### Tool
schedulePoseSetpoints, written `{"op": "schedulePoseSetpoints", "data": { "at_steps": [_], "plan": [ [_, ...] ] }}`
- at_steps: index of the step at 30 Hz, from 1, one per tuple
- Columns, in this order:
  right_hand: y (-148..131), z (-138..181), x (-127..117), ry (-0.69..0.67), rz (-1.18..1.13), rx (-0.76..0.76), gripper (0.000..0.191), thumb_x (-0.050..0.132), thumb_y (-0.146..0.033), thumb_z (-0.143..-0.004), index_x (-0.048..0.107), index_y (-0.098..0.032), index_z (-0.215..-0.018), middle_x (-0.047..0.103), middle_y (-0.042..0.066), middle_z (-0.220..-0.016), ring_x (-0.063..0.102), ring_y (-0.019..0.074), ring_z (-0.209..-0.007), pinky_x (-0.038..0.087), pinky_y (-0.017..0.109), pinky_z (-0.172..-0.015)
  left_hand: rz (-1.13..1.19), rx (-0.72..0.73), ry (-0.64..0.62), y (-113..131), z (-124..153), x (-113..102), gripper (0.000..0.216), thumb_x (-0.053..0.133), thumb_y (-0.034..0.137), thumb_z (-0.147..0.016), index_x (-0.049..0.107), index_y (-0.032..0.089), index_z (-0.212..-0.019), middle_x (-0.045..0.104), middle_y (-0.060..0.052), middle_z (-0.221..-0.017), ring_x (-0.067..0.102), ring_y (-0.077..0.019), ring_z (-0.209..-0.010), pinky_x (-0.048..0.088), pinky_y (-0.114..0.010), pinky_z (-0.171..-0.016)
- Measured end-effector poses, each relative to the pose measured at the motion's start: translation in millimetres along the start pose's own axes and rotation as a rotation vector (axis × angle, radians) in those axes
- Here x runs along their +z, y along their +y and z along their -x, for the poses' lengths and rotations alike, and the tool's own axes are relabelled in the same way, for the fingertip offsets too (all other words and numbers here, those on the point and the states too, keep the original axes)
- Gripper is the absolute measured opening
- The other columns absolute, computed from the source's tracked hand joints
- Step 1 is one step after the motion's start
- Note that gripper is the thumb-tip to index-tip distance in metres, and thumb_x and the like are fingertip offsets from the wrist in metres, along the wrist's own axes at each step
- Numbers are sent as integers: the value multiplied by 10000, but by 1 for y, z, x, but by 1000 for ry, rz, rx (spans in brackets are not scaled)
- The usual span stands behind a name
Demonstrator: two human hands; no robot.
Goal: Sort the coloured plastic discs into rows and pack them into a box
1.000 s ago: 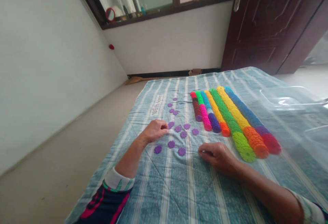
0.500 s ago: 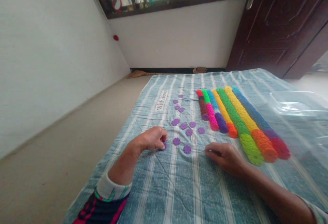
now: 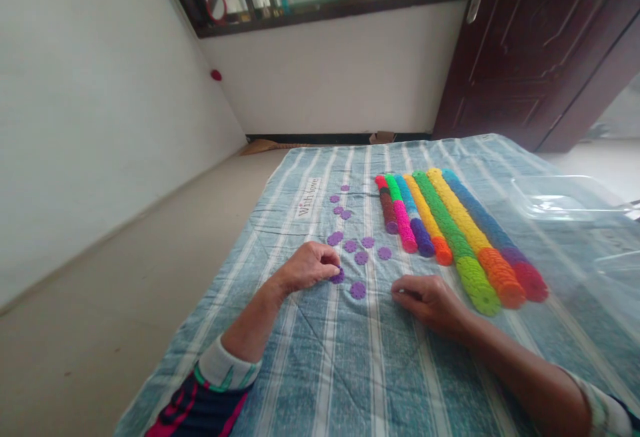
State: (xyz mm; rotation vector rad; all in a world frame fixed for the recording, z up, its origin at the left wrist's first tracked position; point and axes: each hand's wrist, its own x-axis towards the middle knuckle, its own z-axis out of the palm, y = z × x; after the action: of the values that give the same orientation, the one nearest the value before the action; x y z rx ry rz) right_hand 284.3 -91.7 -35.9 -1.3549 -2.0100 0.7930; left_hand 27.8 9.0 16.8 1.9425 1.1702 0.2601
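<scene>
One purple disc touches the left hand.

Dark-red panelled door, silver metal handle, at right. Round red-rimmed mirror stands on long dark window sill.

Loose discs left of disc rows

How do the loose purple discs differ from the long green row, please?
The purple discs lie loosely scattered, while the green row is packed tightly. The purple discs share one colour; the green row turns lime at its near end. Both are on the striped cloth.
</scene>
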Motion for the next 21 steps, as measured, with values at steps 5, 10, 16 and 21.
{"op": "schedulePoseSetpoints", "data": {
  "at_steps": [5,10,16,21],
  "plan": [
    [0,0,0,14,22,-1,205,506,-286,-869,681,-189,-825,659,7,-674,577,134,-596,391,234,-585,-185,45,61,-1,-2,5,101,619,229,-654,657,142,-689,577,13,-670,509,-108,-638,392,-219,-627],
    [1,0,0,6,20,-5,208,505,-285,-870,681,-191,-812,659,9,-668,578,136,-595,390,233,-575,-308,48,27,0,-1,3,62,625,208,-654,651,158,-681,549,13,-701,491,-112,-666,388,-215,-643],
    [1,-1,0,-9,15,-5,194,508,-262,-869,678,-188,-811,667,12,-695,604,138,-640,392,230,-603,-333,56,-18,3,-1,6,31,606,174,-629,615,156,-653,542,10,-709,490,-118,-673,367,-224,-640],
    [-1,-3,-1,-19,-5,-6,210,501,-254,-879,681,-185,-796,657,10,-693,600,135,-655,408,226,-635,-236,24,-1,3,0,6,57,603,178,-620,563,156,-655,549,23,-663,494,-116,-650,364,-221,-620]
  ]
}}
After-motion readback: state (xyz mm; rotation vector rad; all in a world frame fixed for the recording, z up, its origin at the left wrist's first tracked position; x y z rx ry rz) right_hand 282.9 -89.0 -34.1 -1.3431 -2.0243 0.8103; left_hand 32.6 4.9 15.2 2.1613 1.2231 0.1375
